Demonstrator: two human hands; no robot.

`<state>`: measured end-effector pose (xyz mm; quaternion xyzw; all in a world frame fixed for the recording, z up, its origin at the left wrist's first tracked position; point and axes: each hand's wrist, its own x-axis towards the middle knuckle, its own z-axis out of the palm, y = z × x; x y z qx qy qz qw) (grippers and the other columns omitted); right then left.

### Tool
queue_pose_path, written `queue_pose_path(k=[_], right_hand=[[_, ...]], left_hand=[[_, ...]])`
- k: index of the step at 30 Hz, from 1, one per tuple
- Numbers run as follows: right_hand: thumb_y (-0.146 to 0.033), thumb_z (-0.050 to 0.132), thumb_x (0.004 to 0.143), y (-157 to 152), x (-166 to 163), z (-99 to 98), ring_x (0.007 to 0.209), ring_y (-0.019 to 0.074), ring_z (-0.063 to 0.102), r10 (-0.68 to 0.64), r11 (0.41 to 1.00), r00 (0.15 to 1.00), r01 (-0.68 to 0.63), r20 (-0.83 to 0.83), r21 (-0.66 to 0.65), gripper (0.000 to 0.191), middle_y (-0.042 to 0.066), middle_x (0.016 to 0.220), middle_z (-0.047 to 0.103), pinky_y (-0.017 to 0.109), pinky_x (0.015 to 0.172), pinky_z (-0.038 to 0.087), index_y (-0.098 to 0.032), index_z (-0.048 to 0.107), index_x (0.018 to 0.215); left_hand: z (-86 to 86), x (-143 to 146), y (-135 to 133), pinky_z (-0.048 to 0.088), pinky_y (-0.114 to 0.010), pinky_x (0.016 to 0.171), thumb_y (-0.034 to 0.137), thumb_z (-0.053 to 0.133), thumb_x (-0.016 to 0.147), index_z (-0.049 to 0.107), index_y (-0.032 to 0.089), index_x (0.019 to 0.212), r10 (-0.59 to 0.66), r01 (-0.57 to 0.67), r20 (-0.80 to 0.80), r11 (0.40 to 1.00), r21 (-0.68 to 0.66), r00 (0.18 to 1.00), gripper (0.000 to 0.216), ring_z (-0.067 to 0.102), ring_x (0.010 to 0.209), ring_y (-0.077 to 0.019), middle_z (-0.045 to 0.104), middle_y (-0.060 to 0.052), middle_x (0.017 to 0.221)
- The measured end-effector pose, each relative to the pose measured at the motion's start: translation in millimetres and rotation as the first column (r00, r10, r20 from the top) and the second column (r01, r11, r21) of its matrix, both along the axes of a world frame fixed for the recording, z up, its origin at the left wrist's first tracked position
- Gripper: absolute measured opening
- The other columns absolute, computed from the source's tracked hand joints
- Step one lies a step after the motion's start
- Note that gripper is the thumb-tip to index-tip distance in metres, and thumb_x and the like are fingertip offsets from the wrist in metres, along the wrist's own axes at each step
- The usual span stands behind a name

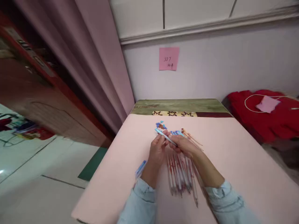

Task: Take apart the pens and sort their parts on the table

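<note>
Both hands are on a light-blue pen (159, 132), which slants over the table with its blue end up to the left. My left hand (158, 147) pinches it around the middle, and my right hand (185, 145) grips its lower right part. Just beyond the fingers sits a small heap of blue and brown pieces (161, 125). Blue-ended items (175, 133) show behind my right hand, partly hidden by it. Below the hands, several slim pens (178, 177) with reddish marks lie side by side, slightly blurred. Near my left forearm are blue pieces (140, 168).
A pale pink cover (233, 161) lies over the table, with a green patterned strip (144, 107) at its far edge. Slim orange-brown sticks (192, 138) lie right of the hands. Red cloth (247, 121) is at the right; a mauve curtain (102, 56) hangs at the left.
</note>
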<state>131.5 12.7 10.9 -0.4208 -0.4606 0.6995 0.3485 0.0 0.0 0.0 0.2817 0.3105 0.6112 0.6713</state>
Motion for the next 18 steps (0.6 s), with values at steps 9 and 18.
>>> queue_pose_path(k=[9,18], right_hand=[[-0.066,0.063,0.076,-3.0,-3.9,1.6,0.043,0.0069,0.034,0.112,0.990,0.994,-0.112,0.000,0.086,0.050,-0.005,0.052,0.045,0.022,0.041,0.025,-0.017,0.054,0.066],[-0.051,0.053,0.086,1.7,-4.5,-4.2,0.048,0.0110,0.050,0.023,0.946,0.958,-0.113,0.285,0.305,0.042,-0.001,0.055,0.056,0.024,0.051,0.039,-0.018,0.059,0.062]], left_hand=[[-2.7,-3.9,-0.3,0.049,-0.029,0.079,0.038,0.079,0.069,0.074,0.012,0.081,0.066,-0.069,-0.072,0.996,-0.047,0.995,0.029,0.065,0.076,-0.0158,0.072,-0.008,0.083],[-8.9,1.0,-1.2,0.049,-0.026,0.070,0.034,0.079,0.068,0.074,0.012,0.078,0.181,-0.188,-0.096,0.980,-0.059,0.979,0.025,0.064,0.071,-0.0145,0.071,-0.005,0.077]])
